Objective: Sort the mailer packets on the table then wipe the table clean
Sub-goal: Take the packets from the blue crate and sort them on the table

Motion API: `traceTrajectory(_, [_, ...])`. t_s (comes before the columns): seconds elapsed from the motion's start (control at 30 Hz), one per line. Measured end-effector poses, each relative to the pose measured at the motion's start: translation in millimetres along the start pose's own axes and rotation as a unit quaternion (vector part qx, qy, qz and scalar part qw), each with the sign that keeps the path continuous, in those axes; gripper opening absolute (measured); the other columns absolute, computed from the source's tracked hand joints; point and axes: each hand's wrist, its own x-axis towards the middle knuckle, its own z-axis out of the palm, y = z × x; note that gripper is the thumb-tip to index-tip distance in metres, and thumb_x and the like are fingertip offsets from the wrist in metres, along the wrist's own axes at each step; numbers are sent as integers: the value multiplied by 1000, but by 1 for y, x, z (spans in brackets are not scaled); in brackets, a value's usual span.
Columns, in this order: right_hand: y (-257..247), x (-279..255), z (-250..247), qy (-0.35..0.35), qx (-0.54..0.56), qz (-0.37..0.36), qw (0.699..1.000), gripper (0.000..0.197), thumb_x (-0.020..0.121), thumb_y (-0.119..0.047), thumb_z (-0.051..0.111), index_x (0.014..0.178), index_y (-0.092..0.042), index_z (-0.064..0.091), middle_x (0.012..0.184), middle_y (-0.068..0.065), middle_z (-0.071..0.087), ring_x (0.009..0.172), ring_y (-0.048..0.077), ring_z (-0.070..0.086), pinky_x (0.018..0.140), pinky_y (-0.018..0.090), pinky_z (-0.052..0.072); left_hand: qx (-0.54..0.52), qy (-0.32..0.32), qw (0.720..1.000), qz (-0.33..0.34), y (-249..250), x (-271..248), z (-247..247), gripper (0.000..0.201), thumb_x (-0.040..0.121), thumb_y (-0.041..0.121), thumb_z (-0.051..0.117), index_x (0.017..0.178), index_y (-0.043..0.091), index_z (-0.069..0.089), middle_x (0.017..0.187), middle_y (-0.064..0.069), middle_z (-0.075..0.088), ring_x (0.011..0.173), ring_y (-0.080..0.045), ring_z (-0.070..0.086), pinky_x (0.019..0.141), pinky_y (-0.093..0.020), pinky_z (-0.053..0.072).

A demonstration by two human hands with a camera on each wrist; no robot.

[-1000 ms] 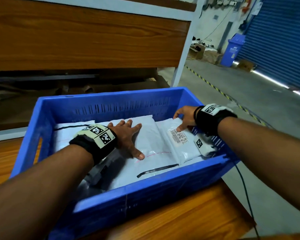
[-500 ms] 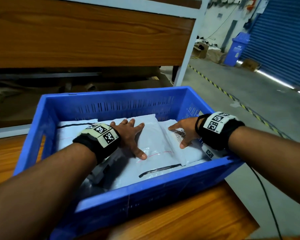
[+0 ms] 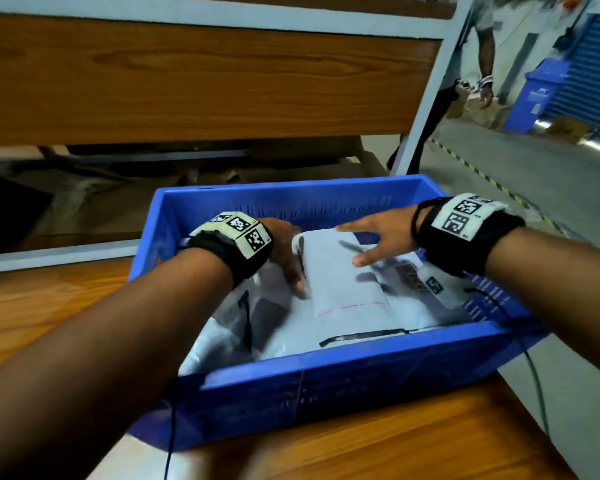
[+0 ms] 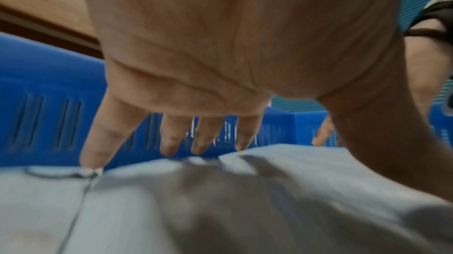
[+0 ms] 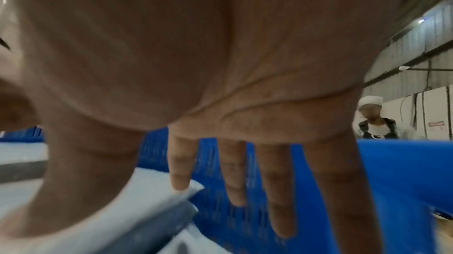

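Observation:
A blue plastic crate [image 3: 361, 372] sits on the wooden table [image 3: 378, 452] and holds several white mailer packets. The top packet [image 3: 347, 285] has a thin red line near its front. My left hand [image 3: 284, 251] lies along that packet's left edge, fingers straight and spread, as the left wrist view [image 4: 196, 138] shows. My right hand [image 3: 378, 237] hovers over the packet's far right part with fingers spread; in the right wrist view [image 5: 235, 180] one fingertip touches the packet's corner [image 5: 188, 190]. A packet with a printed label [image 3: 413, 275] lies to the right.
The crate stands at the table's right end; the concrete floor [image 3: 534, 188] drops away beyond it. A wooden shelf board [image 3: 205, 84] and white frame post [image 3: 430, 98] rise behind. A person [image 3: 478, 57] walks in the background near a blue bin [image 3: 537, 95].
My left hand has slid from the packet's middle to its left edge. My right hand has moved left off the labelled packet and over the top one. The view has shifted right.

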Motion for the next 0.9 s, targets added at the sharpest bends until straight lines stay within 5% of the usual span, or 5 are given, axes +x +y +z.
traceTrajectory(0.1, [-24,9,6,-26,-13,-14,999,95,77,-61,67,151,-43,10,159,2,18,144,25,24,114,39,21,60,-52,996,-46,-8,-8,12,97,41,63,88,126,27,58,122,2,62,111,-17,56,92,-26,47])
traceTrajectory(0.27, [-39,16,17,-52,-48,6,997,95,79,-52,71,152,-38,12,159,8,17,144,28,22,114,38,21,90,-37,993,-72,-18,-18,29,131,56,64,81,153,27,2,158,-17,10,145,-33,16,116,-43,20])
traceTrajectory(0.53, [-44,-3,-9,63,10,21,998,86,78,-56,69,149,-40,23,153,-4,34,137,22,36,111,34,28,11,77,997,-6,-32,-43,-6,102,67,53,80,149,20,29,147,-4,44,134,-25,42,110,-36,35])
traceTrajectory(0.8, [-84,-45,-57,180,-24,-8,983,59,87,-55,59,139,-29,48,140,0,52,126,22,50,102,32,40,-64,201,977,-32,-48,-110,-28,68,68,52,79,119,11,63,117,-11,65,99,-25,59,82,-27,44])
traceTrajectory(0.9, [-112,-60,-72,221,-35,-65,973,51,87,-53,60,131,-28,56,130,-1,60,114,20,57,92,28,43,-115,254,958,-62,-62,-151,-19,76,69,52,79,131,13,57,131,-8,60,116,-24,57,93,-28,44])
